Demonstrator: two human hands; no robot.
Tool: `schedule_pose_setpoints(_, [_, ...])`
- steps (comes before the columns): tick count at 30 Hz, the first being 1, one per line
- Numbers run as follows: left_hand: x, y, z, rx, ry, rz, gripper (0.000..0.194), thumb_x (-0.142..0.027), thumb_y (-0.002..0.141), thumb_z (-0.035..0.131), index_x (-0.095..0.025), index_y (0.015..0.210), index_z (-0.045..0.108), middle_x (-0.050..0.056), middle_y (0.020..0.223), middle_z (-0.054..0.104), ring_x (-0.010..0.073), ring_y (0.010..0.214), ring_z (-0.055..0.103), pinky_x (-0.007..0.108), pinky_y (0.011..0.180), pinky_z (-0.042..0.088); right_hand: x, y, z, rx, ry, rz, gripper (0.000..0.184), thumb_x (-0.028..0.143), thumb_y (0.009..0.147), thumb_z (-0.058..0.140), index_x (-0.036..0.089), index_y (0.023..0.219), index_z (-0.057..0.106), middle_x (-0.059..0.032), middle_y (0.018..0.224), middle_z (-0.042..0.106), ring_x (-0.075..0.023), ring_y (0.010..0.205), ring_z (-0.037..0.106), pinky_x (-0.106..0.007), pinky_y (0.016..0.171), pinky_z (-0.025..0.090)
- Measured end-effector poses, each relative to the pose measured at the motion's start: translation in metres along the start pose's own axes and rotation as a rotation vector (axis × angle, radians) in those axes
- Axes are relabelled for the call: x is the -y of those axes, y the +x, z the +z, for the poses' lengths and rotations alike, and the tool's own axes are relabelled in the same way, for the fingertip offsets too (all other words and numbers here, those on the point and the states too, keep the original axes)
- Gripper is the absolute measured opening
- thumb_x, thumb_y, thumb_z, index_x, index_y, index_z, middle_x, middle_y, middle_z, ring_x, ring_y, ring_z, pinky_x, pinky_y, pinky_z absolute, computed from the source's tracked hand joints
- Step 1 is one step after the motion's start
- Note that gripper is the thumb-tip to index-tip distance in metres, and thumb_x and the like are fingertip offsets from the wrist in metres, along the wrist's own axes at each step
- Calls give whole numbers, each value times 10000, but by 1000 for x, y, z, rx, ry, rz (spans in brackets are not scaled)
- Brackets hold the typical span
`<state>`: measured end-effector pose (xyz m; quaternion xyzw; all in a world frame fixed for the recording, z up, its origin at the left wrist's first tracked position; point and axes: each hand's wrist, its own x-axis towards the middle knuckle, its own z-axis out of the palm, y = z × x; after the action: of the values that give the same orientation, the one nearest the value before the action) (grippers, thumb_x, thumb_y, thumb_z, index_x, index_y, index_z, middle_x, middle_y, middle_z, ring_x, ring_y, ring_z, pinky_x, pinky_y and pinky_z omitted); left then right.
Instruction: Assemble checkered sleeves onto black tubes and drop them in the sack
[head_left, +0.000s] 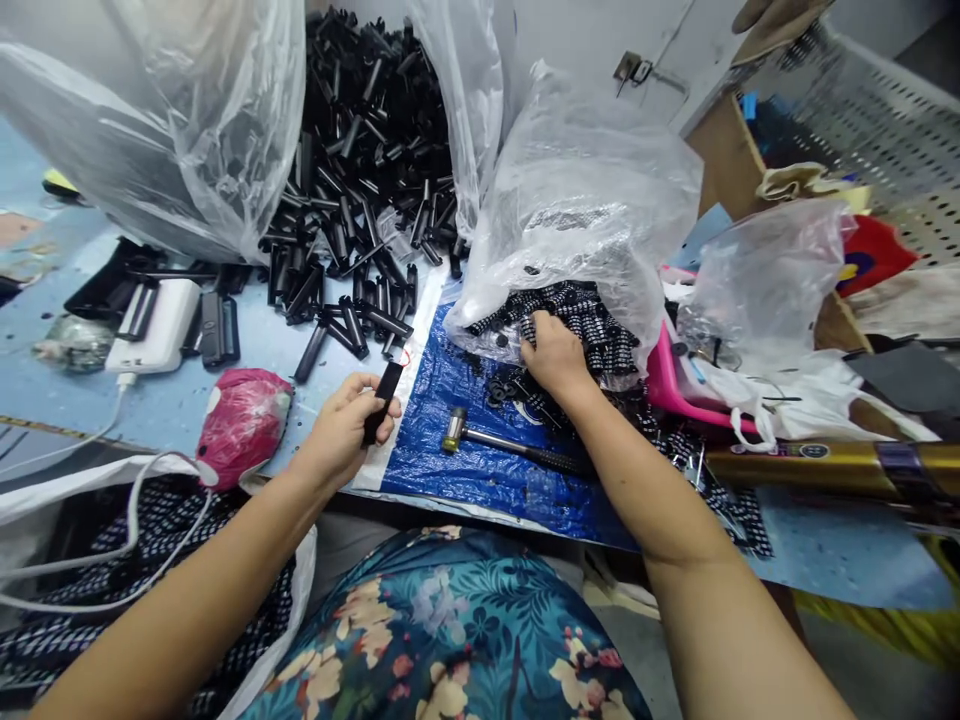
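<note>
My left hand [341, 425] grips a flat black plastic piece [384, 400] between thumb and fingers, over the table's front edge. My right hand [555, 355] reaches into the mouth of a clear plastic bag [577, 190], its fingers curled down among small black parts with white markings [607, 335]. Whether those fingertips hold a part is hidden. Between the hands a small hammer [495, 440] lies on a blue plastic sheet [435, 400], its black handle running under my right forearm. Several small black rings [506, 385] lie just above the hammer.
A large heap of black plastic tubes [367, 150] spills from an open clear bag [202, 120]. At left are a white power bank [157, 325] with a cable and a red-pink wrapped bundle [244, 425]. A pink tray [675, 385] and a gold cylinder [825, 465] stand at right.
</note>
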<state>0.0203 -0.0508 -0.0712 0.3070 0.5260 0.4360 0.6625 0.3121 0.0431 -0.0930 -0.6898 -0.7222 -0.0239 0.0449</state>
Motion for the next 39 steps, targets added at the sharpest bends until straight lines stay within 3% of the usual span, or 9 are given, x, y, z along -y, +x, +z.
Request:
schedule_pose_setpoints(4, [6, -8, 4, 40, -28, -13, 320, -351, 789, 714, -176, 985, 531, -57, 604, 593, 56, 407, 447, 176, 452, 303, -10, -11, -7, -7, 201, 58, 506, 244, 878, 572, 140, 1367, 490, -134, 1030, 697, -253, 861, 639, -382, 828, 466])
schedule_pose_setpoints(8, [10, -16, 3, 58, -22, 39, 352, -417, 815, 733, -167, 985, 552, -19, 684, 668, 63, 426, 499, 188, 474, 342, -17, -47, -14, -105, 984, 190, 580, 385, 780, 710, 205, 1304, 538, -50, 968, 684, -182, 770, 612, -354, 766, 511])
schedule_pose_setpoints(11, [11, -19, 11, 72, -14, 34, 325, -403, 827, 727, -175, 964, 540, -26, 675, 665, 58, 411, 477, 184, 460, 315, -1, -85, -15, 69, 1652, 335, 514, 537, 783, 701, 235, 1186, 598, -26, 939, 673, -159, 750, 610, -311, 676, 527])
schedule_pose_setpoints(14, [16, -20, 29, 136, 11, 8, 311, -402, 825, 723, -174, 944, 548, -27, 664, 652, 59, 410, 469, 186, 447, 298, 30, -113, -15, 285, 2007, 510, 496, 667, 852, 603, 205, 1026, 649, 3, 793, 621, -108, 608, 547, -251, 560, 489])
schedule_pose_setpoints(19, [26, -25, 59, 217, 119, 50, 340, -476, 838, 706, -152, 859, 606, -18, 655, 621, 53, 415, 432, 209, 429, 277, 63, -131, -15, 207, 2095, 550, 472, 654, 863, 639, 201, 997, 643, 76, 612, 475, -43, 438, 371, -173, 425, 316])
schedule_pose_setpoints(26, [35, -37, 86, 135, 366, 406, 295, -430, 817, 770, -178, 767, 623, -8, 693, 608, 110, 615, 508, 248, 592, 398, 78, -135, -24, 32, 2149, 506, 479, 705, 891, 556, 271, 1082, 623, 85, 591, 457, -71, 438, 379, -203, 439, 369])
schedule_pose_setpoints(29, [40, -33, 93, 126, 446, 464, 301, -391, 755, 830, -184, 907, 672, 16, 825, 675, 111, 614, 503, 262, 607, 404, 85, -134, -26, -134, 2084, 536, 442, 662, 917, 540, 247, 1012, 659, 8, 827, 639, -120, 731, 617, -266, 694, 548])
schedule_pose_setpoints(33, [44, -24, 92, 102, 525, 568, 189, -301, 787, 777, -193, 924, 706, 30, 846, 687, 150, 710, 565, 280, 683, 432, 92, -134, -22, -222, 1918, 438, 373, 570, 930, 546, 241, 1047, 679, -64, 1229, 674, -202, 1187, 616, -402, 1076, 485])
schedule_pose_setpoints(39, [42, -22, 81, 147, 475, 483, 134, -275, 785, 752, -182, 878, 726, 20, 804, 677, 157, 741, 580, 285, 715, 439, 92, -132, -13, -84, 1847, 299, 437, 601, 966, 480, 233, 1095, 678, -98, 1357, 641, -242, 1306, 581, -470, 1133, 456])
